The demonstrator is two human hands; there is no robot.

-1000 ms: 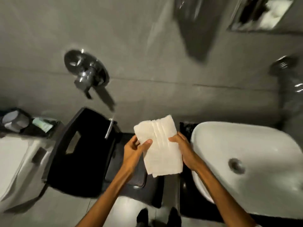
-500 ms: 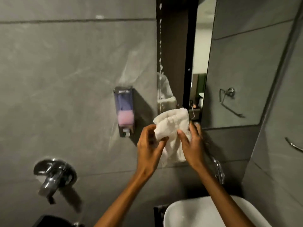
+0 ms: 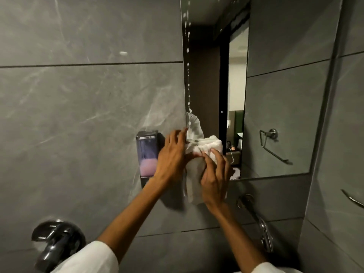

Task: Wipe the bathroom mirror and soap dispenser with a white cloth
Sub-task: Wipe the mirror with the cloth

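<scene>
A bunched white cloth is held up between both hands, in front of the mirror's lower left corner. My left hand grips its left side, fingers spread toward the mirror edge. My right hand pinches it from the right and covers its hanging lower part. The mirror fills the upper right, with a line of white foam spots running down its left edge. The wall-mounted soap dispenser, holding pink soap, sits just left of my left hand.
A chrome wall valve juts out at lower left. A chrome tap spout is at lower right below the mirror. A towel ring shows reflected in the mirror. A rail hangs on the right wall. Grey tiles surround everything.
My view has risen from the basin and toilet to the mirror. Both hands have lifted the cloth, bunched it from flat, and brought it closer to the mirror's lower left corner.
</scene>
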